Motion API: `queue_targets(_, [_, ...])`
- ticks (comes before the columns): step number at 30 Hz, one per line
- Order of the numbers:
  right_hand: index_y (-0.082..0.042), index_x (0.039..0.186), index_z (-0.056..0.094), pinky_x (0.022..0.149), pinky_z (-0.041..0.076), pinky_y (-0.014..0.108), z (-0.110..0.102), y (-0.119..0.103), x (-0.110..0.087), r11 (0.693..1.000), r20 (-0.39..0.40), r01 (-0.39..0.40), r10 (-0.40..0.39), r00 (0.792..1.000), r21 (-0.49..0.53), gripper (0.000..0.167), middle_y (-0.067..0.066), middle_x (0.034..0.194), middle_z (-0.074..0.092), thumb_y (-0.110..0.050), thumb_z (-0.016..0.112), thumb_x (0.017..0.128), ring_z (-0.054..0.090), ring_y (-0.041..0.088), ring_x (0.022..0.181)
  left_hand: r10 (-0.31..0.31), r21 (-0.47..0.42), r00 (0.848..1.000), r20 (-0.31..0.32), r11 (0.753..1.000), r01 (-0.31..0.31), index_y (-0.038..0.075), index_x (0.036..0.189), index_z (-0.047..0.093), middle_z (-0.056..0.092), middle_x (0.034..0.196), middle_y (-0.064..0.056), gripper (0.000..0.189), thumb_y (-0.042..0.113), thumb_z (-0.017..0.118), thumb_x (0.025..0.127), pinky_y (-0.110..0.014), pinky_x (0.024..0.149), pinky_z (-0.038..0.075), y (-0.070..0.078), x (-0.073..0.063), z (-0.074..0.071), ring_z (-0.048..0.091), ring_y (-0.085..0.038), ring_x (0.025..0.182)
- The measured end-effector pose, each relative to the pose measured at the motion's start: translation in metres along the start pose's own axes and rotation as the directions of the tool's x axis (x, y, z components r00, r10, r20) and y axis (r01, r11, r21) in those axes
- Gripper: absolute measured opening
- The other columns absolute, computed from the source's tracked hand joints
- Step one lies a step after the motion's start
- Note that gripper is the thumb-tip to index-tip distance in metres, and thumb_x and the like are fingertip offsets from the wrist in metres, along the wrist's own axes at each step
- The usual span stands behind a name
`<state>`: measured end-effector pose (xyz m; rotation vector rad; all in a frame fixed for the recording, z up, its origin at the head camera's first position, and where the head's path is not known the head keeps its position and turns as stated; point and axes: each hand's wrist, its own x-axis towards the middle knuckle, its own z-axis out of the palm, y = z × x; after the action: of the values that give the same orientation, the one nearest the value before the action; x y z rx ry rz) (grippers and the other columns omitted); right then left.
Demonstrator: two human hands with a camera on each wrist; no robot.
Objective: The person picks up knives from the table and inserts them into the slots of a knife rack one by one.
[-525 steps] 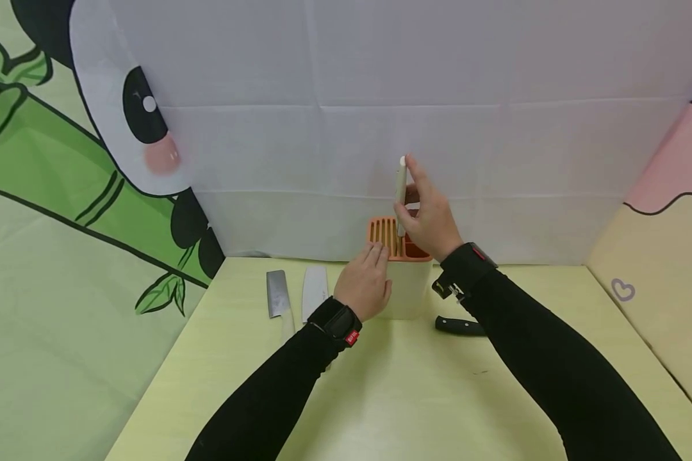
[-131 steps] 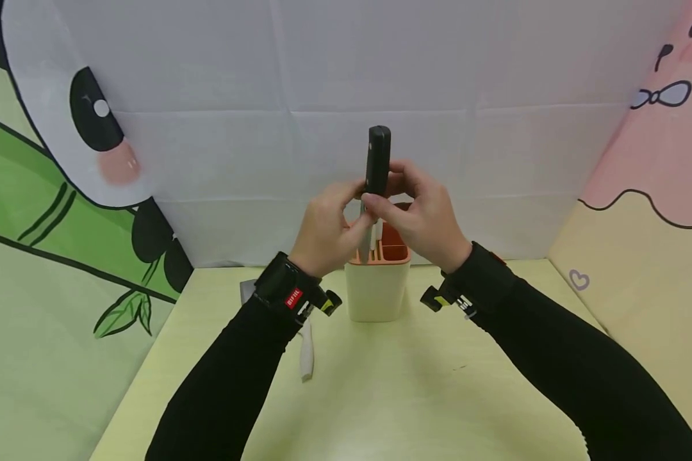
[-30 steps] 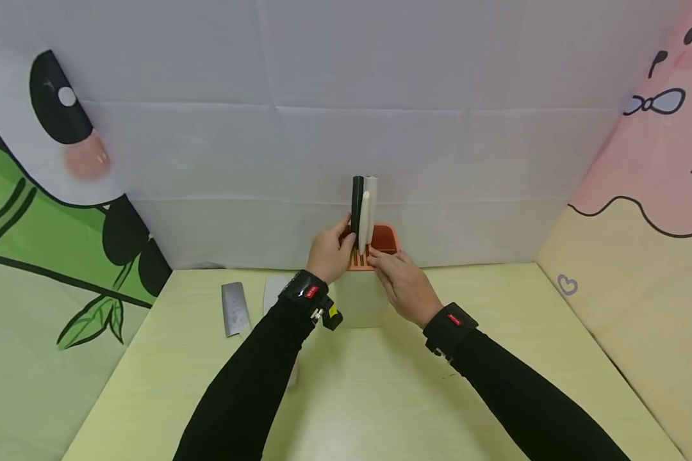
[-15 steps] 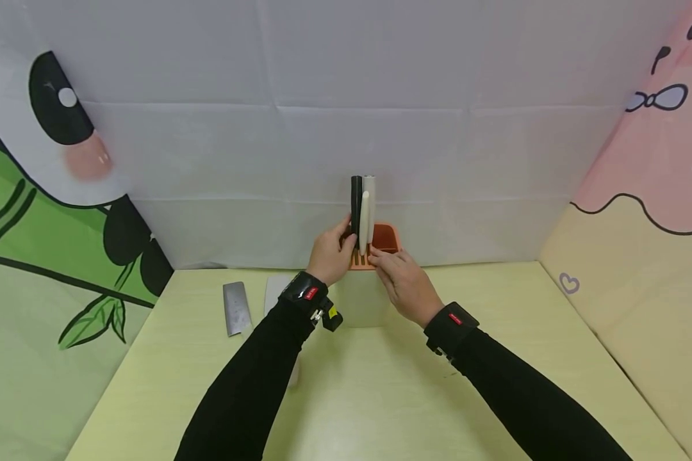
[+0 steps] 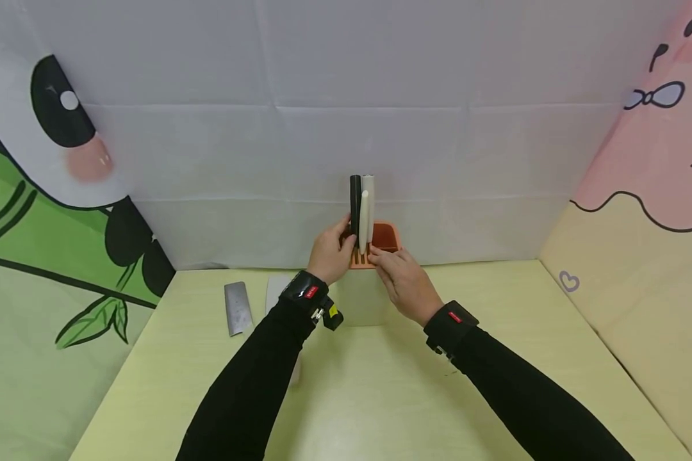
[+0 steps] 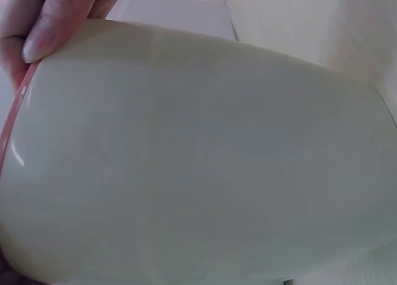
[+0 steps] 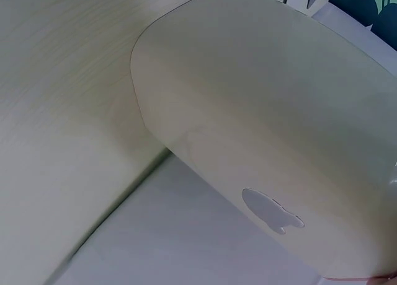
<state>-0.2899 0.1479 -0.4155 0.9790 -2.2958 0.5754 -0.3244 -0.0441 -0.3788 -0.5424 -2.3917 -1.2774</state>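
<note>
In the head view a cream knife holder [image 5: 362,301] with an orange slotted top stands against the back wall. A black-handled knife [image 5: 355,202] and two white-handled ones, the shorter white handle [image 5: 364,221] in front, stand upright in it. My left hand [image 5: 327,255] grips the holder's left rim, thumb and index finger beside the black handle. My right hand [image 5: 406,285] holds the front right of the rim; in the left wrist view its thumb [image 6: 43,37] lies at the orange edge. The holder's pale wall [image 7: 260,111] fills much of the right wrist view.
A cleaver [image 5: 238,307] lies on the yellow table [image 5: 352,397] at the left. Beside it a white blade [image 5: 275,291] is partly hidden by my left forearm. A pale cloth [image 5: 323,147] hangs right behind the holder.
Earlier my right hand held a white-handled knife over the holder; later both hands held the black-handled knife above it. That knife now stands in a slot. Over the last second, hands stay still.
</note>
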Motion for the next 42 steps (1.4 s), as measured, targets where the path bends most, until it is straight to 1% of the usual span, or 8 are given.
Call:
queue_targets(3, [-0.007,0.125,0.063,0.078,0.048,0.033,0.001,-0.001,0.001,1.0,-0.004,0.0,0.0,1.0,0.001,0.028,0.007,0.138,0.056,-0.007,0.059,0.097,0.055,0.022,0.095,-0.005,0.012,1.0,-0.01,1.0,0.005,-0.003,0.145,0.042,0.065,0.116,-0.019,0.048,0.007,0.053,0.1,-0.04,0.084,0.049,0.0,-0.001,-0.001,0.061,-0.028,0.098])
queue_targets(12, [-0.007,0.125,0.062,0.077,0.048,0.033,0.002,-0.007,0.0,1.0,0.002,0.006,-0.006,1.0,0.01,0.026,0.006,0.139,0.055,-0.012,0.055,0.1,0.053,0.022,0.094,0.014,0.001,1.0,-0.019,1.0,-0.014,-0.007,0.144,0.041,0.063,0.122,-0.02,0.048,0.004,0.053,0.098,-0.04,0.084,0.05,0.0,-0.008,-0.007,0.062,-0.032,0.104])
queue_targets(17, [-0.006,0.125,0.062,0.081,0.048,0.034,0.003,-0.009,-0.001,1.0,0.001,0.013,-0.013,1.0,0.013,0.027,0.007,0.139,0.056,-0.012,0.056,0.1,0.054,0.022,0.092,0.057,0.051,0.998,-0.014,0.997,-0.056,-0.007,0.141,0.046,0.061,0.124,-0.02,0.048,0.007,0.057,0.096,-0.041,0.082,0.05,-0.001,-0.019,-0.016,0.06,-0.03,0.103])
queue_targets(21, [-0.005,0.125,0.062,0.083,0.049,0.036,0.004,-0.009,-0.002,1.0,-0.011,0.012,-0.012,1.0,0.019,0.028,0.008,0.138,0.056,-0.009,0.057,0.098,0.056,0.024,0.096,0.107,0.112,0.994,0.005,0.988,-0.107,-0.005,0.138,0.051,0.059,0.126,-0.019,0.046,0.009,0.06,0.095,-0.044,0.092,0.049,0.002,-0.03,-0.028,0.057,-0.032,0.112])
queue_targets(26, [-0.006,0.126,0.062,0.079,0.049,0.036,0.002,-0.008,-0.005,1.0,-0.004,-0.01,0.01,1.0,0.026,0.027,0.007,0.141,0.054,-0.011,0.055,0.1,0.054,0.023,0.098,0.151,0.161,0.988,0.026,0.975,-0.153,-0.003,0.133,0.057,0.06,0.128,-0.018,0.04,0.009,0.061,0.095,-0.044,0.102,0.044,0.003,-0.048,-0.049,0.054,-0.031,0.121])
queue_targets(33, [-0.005,0.126,0.062,0.083,0.051,0.037,-0.002,-0.004,-0.005,0.997,-0.005,-0.048,0.048,0.999,0.061,0.027,0.005,0.142,0.053,-0.013,0.052,0.102,0.053,0.023,0.102,0.169,0.235,0.985,0.017,0.957,-0.168,0.0,0.124,0.064,0.065,0.117,-0.014,0.031,0.009,0.062,0.095,-0.042,0.089,0.05,-0.007,-0.074,-0.079,0.061,-0.028,0.104])
queue_targets(38, [-0.005,0.134,0.057,0.095,0.048,0.041,-0.001,-0.004,-0.005,0.993,-0.011,-0.07,0.072,0.997,0.093,0.034,0.007,0.137,0.056,-0.014,0.053,0.102,0.051,0.025,0.116,0.154,0.284,0.988,0.014,0.947,-0.152,-0.001,0.12,0.066,0.067,0.112,-0.013,0.028,0.009,0.063,0.094,-0.043,0.09,0.05,-0.021,-0.102,-0.087,0.062,-0.029,0.106])
queue_targets(42, [-0.003,0.143,0.045,0.104,0.041,0.044,-0.004,-0.008,-0.017,0.992,-0.064,-0.096,0.101,0.993,0.077,0.049,0.013,0.137,0.053,-0.018,0.059,0.099,0.045,0.029,0.128,0.129,0.353,0.991,0.035,0.926,-0.132,0.0,0.116,0.069,0.07,0.107,-0.012,0.025,0.01,0.065,0.092,-0.042,0.082,0.054,-0.027,-0.129,-0.085,0.066,-0.026,0.098])
